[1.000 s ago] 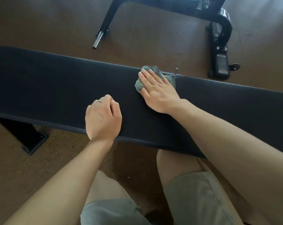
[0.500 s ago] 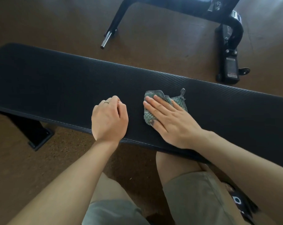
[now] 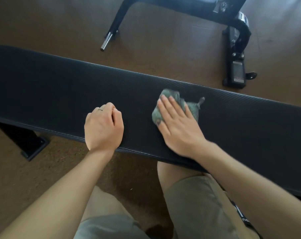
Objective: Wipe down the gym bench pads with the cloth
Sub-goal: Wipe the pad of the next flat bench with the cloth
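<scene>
A brown, speckled carpet-like floor (image 3: 163, 54) fills the background. Across it runs a long black bench pad (image 3: 60, 87) with a fine ribbed texture, slanting from upper left to lower right, with a black metal foot (image 3: 30, 144) showing under its near left edge. Beyond the pad stands a black tubular machine frame (image 3: 236, 40), one arm ending in a short chrome peg (image 3: 105, 41).

The person's legs in olive-grey shorts (image 3: 198, 204) sit close against the pad's near edge. The right hand (image 3: 177, 123) lies flat, fingers straight and together, pressing a crumpled grey-green cloth (image 3: 189, 107) onto the middle of the pad; the cloth pokes out past the fingertips and to the right, slightly blurred. The left hand (image 3: 104, 128) rests on the pad near its front edge, fingers curled under into a loose fist with nothing in it, a thin ring (image 3: 100, 109) on one finger. The two hands are apart.
</scene>
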### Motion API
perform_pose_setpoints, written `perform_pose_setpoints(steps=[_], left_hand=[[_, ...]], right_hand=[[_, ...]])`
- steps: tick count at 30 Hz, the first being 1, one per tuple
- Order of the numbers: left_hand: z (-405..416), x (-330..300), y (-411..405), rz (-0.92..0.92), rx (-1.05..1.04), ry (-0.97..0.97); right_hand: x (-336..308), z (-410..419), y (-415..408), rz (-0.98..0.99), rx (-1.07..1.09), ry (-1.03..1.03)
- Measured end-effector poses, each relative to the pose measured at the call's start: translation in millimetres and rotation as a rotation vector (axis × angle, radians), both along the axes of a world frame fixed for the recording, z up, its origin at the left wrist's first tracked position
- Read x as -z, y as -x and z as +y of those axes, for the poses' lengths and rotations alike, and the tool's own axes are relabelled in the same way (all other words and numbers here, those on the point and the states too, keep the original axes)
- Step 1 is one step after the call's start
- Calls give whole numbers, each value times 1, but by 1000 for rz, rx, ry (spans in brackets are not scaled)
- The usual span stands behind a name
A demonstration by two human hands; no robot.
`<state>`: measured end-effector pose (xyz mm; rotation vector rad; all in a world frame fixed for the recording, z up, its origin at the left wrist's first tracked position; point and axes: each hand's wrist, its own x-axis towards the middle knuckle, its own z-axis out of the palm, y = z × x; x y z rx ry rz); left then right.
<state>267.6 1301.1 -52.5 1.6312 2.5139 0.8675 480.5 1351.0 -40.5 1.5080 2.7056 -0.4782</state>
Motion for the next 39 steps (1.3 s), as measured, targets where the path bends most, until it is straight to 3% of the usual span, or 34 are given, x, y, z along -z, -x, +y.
perform_pose_setpoints(steps=[5, 10, 15, 19, 22, 29, 32, 35, 37, 39], left_hand=[[1, -2, -2, 5, -6, 25], [2, -2, -3, -10, -28, 56], [1, -2, -2, -17, -40, 29], [1, -2, 1, -91, -30, -15], [1, -2, 9, -249, -62, -140], [0, 1, 8, -300, -154, -193], [0, -2, 9, -249, -142, -182], [-6, -11, 16, -76, -132, -115], [-17, -17, 29, 58, -216, -14], [-31, -23, 46, 64, -339, 102]], right_hand=[[1, 4, -22, -4, -106, 6], [2, 90, -11, -14, 75, 45], [5, 85, 4, -36, 116, 20], [1, 12, 21, -51, -178, -33], [8, -36, 28, -41, -406, -79], [13, -12, 65, 9, -558, -117], [11, -13, 52, 19, -614, -114], [8, -24, -5, 8, -724, -136], [8, -25, -35, -18, -801, -150], [8, -19, -41, -37, -860, -159]])
